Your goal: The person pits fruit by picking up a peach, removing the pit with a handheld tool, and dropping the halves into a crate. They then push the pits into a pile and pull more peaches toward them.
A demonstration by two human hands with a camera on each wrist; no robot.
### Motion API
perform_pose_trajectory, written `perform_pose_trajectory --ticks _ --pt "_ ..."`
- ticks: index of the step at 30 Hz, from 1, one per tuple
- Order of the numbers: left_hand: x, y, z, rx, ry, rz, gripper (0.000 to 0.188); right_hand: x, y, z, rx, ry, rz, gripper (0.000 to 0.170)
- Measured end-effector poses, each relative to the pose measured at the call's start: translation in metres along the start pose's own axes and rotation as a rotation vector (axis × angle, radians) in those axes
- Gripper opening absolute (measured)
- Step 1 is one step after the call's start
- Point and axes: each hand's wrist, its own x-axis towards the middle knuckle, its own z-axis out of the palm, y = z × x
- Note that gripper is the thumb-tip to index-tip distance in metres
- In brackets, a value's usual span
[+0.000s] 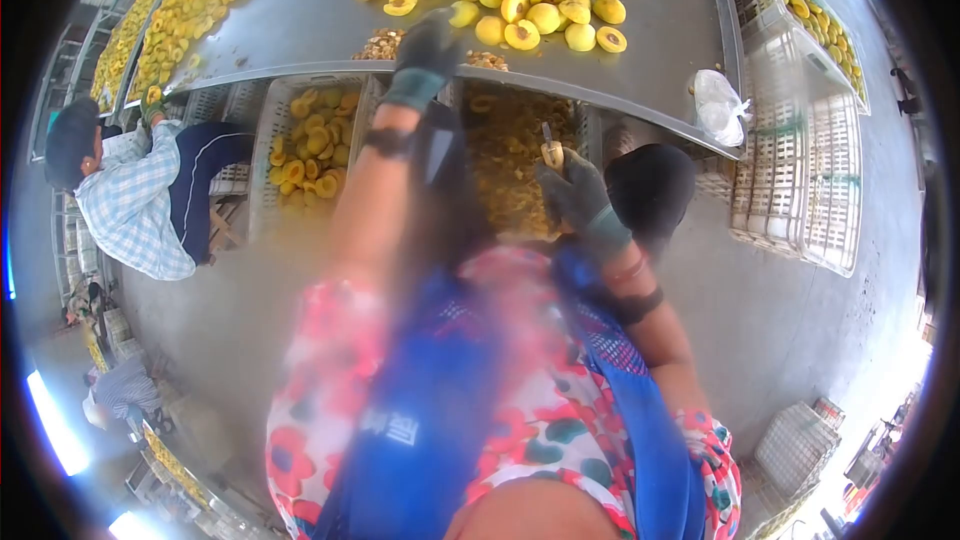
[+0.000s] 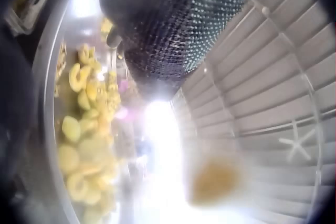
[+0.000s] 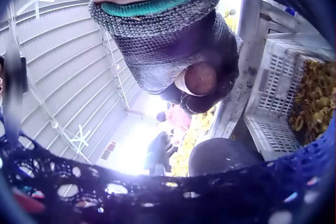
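Note:
My gloved left hand reaches over the table's near edge, its fingertips right beside a yellow peach half at the pile's near side. The fingers are blurred, and I cannot tell whether they grip the fruit. In the left wrist view the dark glove hides most of the fingertips. Lower, over my lap, my gloved right hand grips a small knife with a light handle and a short metal blade pointing up. The handle's round end shows between the fingers in the right wrist view.
Peach halves lie heaped on the metal table, with brown pits along its edge. Below stand a crate of halves and a crate of scraps. A white bag, stacked crates and a seated person flank me.

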Motion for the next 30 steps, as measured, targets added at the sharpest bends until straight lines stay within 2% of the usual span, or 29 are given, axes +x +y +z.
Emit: perform_pose_trajectory --ticks 1,2,3,5,8,11,14,17,19,20,23,26,29,30 --pt "0.013 0.027 0.011 -0.059 -0.070 0.022 0.043 -0.001 0.002 0.000 -0.005 0.008 -0.029 0.020" --pt "0.025 0.058 0.008 -0.133 -0.109 -0.048 0.042 -0.002 0.003 0.000 -0.010 0.021 -0.025 0.020" --pt "0.031 0.066 0.022 -0.090 -0.149 -0.016 0.043 -0.004 0.003 0.000 -0.014 0.034 -0.023 0.021" --pt "0.042 0.068 0.057 -0.004 -0.229 0.053 0.045 -0.006 0.006 -0.003 -0.007 0.059 -0.037 0.017" --pt "0.052 0.061 0.095 0.246 -0.446 -0.009 0.045 -0.010 0.009 -0.008 0.019 0.080 -0.039 0.011" --pt "0.055 0.071 0.082 0.236 -0.570 -0.121 0.053 -0.013 0.001 -0.015 0.031 0.071 0.010 0.013" --pt "0.042 0.074 0.070 0.072 -0.479 -0.117 0.053 -0.007 0.007 -0.015 0.020 0.061 -0.012 0.019" --pt "0.031 0.072 0.069 -0.263 -0.388 -0.251 0.047 -0.001 0.006 -0.013 -0.059 0.101 -0.115 0.021" --pt "0.019 0.074 0.051 -0.591 -0.307 -0.187 0.043 0.002 0.007 -0.013 -0.073 0.143 -0.247 0.023" --pt "0.011 0.079 0.038 -0.756 -0.265 -0.154 0.042 0.001 0.003 -0.012 -0.074 0.155 -0.255 0.023" --pt "-0.018 0.126 -0.030 -1.221 -0.227 -0.369 0.038 -0.002 -0.018 -0.009 -0.099 0.178 -0.280 0.024" --pt "-0.037 0.151 -0.061 -1.430 -0.252 -0.471 0.034 -0.002 -0.031 -0.002 -0.139 0.180 -0.320 0.025" --pt "-0.053 0.146 -0.053 -0.988 -0.178 -0.193 0.030 -0.005 -0.035 0.002 -0.137 0.181 -0.363 0.022" --pt "-0.053 0.148 -0.056 -0.973 -0.183 -0.150 0.031 -0.006 -0.034 0.004 -0.130 0.178 -0.356 0.019"
